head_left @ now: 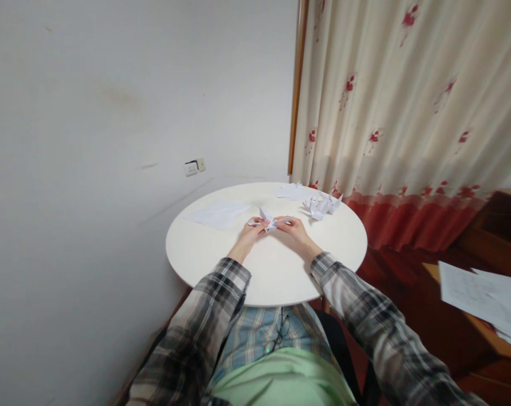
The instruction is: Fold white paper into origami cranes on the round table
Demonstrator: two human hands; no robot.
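Note:
A small folded white paper figure rests near the middle of a round white table. My left hand pinches its left end, fingers closed on the paper. My right hand grips its right end in the same way. Both forearms wear plaid sleeves and reach out over the table from the near edge.
A flat white sheet lies to the left of my hands. Several folded or crumpled paper pieces sit at the far right of the table, with another sheet behind. White papers lie on a wooden surface at right. A floral curtain hangs behind.

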